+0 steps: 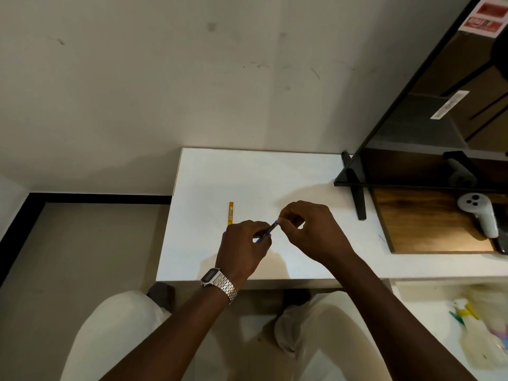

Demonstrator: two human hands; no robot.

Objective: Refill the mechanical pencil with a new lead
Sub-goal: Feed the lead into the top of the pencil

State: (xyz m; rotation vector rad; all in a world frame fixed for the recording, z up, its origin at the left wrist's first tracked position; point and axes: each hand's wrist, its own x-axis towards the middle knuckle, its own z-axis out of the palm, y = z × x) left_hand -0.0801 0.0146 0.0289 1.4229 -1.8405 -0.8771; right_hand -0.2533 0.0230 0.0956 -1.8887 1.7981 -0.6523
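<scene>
A blue mechanical pencil [268, 231] is held above the white table [247, 174], tilted up to the right. My left hand [243, 247], with a metal watch on its wrist, grips the pencil's lower barrel. My right hand [308, 229] pinches the pencil's upper end with thumb and forefinger; whether it holds the cap or a lead I cannot tell. A thin orange lead case [231, 213] lies flat on the table just left of my left hand.
A black monitor [428, 105] on a black stand [357, 188] rises at the right. A white controller [481, 215] rests on a wooden board [428, 229] beside it. Coloured items [467, 314] lie blurred at the lower right. My knees are below the table's front edge.
</scene>
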